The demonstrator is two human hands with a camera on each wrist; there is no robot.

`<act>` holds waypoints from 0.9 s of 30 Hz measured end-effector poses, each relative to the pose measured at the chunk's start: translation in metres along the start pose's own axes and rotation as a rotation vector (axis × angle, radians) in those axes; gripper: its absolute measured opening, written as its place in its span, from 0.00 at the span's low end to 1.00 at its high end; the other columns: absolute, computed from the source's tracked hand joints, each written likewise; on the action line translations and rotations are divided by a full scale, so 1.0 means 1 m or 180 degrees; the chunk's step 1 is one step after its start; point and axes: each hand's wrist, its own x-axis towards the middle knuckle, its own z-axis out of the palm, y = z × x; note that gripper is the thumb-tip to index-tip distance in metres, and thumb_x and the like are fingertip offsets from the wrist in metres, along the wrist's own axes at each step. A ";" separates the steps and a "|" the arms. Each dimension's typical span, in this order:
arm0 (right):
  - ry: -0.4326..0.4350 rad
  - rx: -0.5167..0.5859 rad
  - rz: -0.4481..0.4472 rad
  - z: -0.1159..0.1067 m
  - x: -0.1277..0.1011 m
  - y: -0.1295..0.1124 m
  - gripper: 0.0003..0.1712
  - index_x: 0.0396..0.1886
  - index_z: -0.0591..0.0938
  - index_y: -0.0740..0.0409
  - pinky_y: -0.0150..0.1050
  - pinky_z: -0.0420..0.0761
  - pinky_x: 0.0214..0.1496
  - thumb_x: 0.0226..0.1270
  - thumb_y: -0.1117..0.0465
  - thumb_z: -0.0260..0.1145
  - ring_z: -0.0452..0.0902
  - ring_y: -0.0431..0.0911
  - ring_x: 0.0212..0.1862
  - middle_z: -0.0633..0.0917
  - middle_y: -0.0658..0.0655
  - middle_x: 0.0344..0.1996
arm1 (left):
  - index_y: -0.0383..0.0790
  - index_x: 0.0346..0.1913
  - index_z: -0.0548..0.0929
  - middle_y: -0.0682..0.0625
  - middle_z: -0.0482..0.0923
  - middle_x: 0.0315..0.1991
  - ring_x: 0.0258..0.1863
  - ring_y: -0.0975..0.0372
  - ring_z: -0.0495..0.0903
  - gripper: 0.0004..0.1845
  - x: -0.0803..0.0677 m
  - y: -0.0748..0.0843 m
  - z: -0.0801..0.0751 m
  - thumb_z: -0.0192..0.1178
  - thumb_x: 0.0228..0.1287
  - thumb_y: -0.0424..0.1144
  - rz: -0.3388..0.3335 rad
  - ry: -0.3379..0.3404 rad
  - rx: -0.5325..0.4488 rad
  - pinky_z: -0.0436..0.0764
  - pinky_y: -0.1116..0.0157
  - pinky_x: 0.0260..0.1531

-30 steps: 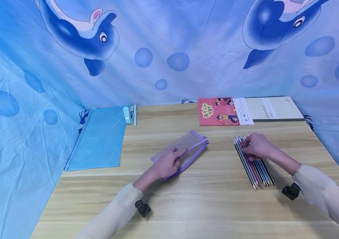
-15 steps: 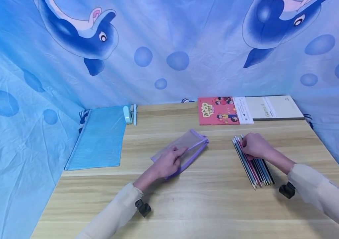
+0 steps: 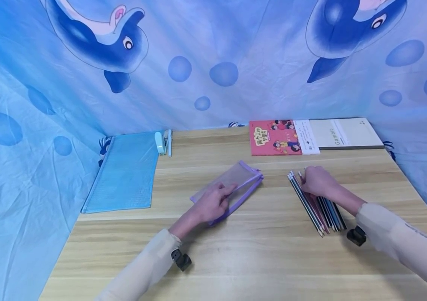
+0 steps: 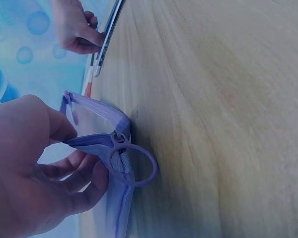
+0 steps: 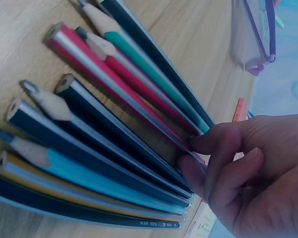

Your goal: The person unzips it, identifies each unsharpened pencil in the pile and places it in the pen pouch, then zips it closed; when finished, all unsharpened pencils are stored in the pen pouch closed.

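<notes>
My left hand (image 3: 211,203) holds a purple mesh pencil pouch (image 3: 232,177), its zip side spread apart. Up close in the left wrist view, the thumb and fingers pinch the pouch's zip edge, beside a large purple ring pull (image 4: 154,166). Over at the right, my right hand (image 3: 320,182) is at the far ends of a row of pencils (image 3: 305,202) lying on the table. Its thumb and forefinger pinch a red pencil (image 5: 109,74) with a silver stripe, seen in the right wrist view. Dark, blue, yellow and green pencils lie on either side, some sharpened, some blunt.
A blue mesh file bag (image 3: 121,175) lies at the left of the wooden table (image 3: 236,259), with a mint stapler (image 3: 159,143) and a light-blue stick (image 3: 170,143) by its corner. Behind the pencils are a red book (image 3: 271,138) and a cream notebook (image 3: 349,133).
My right hand has shifted a little to the left. The eraser ends of the leftmost pencils have swung left, fanning away from the others. The left hand and pouch stay put.
</notes>
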 end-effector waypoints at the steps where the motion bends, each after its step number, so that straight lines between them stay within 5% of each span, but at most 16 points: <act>1: -0.0014 -0.0002 -0.0008 -0.001 0.000 0.000 0.19 0.11 0.73 0.55 0.30 0.70 0.17 0.62 0.69 0.63 0.73 0.42 0.13 0.76 0.52 0.10 | 0.32 0.69 0.72 0.46 0.76 0.36 0.31 0.61 0.72 0.30 0.000 0.000 0.000 0.57 0.61 0.27 0.0003 0.0006 0.0011 0.76 0.67 0.30; 6: 0.0033 0.0073 -0.0029 -0.006 0.002 0.002 0.20 0.11 0.69 0.53 0.30 0.66 0.17 0.59 0.67 0.64 0.69 0.41 0.13 0.71 0.49 0.09 | 0.33 0.69 0.73 0.46 0.77 0.37 0.32 0.61 0.72 0.30 0.002 0.000 -0.001 0.57 0.61 0.28 0.0016 0.0040 0.0030 0.76 0.66 0.31; 12: 0.0267 0.0365 -0.0022 -0.020 0.000 0.003 0.10 0.25 0.76 0.62 0.35 0.72 0.19 0.57 0.63 0.69 0.72 0.44 0.19 0.75 0.53 0.17 | 0.33 0.68 0.75 0.44 0.78 0.38 0.32 0.60 0.73 0.29 0.002 0.001 -0.002 0.57 0.61 0.27 0.0015 0.0110 0.0055 0.77 0.66 0.31; 18: 0.0153 0.1225 0.0178 -0.034 -0.006 -0.009 0.13 0.42 0.75 0.69 0.34 0.72 0.17 0.66 0.62 0.64 0.71 0.44 0.20 0.77 0.55 0.18 | 0.32 0.67 0.75 0.43 0.79 0.38 0.33 0.59 0.74 0.29 0.004 0.002 -0.005 0.56 0.59 0.27 -0.0061 0.0201 0.0018 0.78 0.65 0.31; 27: -0.0064 0.2521 0.0359 -0.023 -0.001 -0.036 0.15 0.51 0.70 0.68 0.29 0.69 0.16 0.72 0.63 0.60 0.71 0.38 0.19 0.82 0.57 0.27 | 0.31 0.68 0.74 0.44 0.77 0.37 0.29 0.61 0.71 0.30 0.003 0.006 -0.008 0.56 0.59 0.27 -0.0171 0.0195 -0.0121 0.77 0.67 0.25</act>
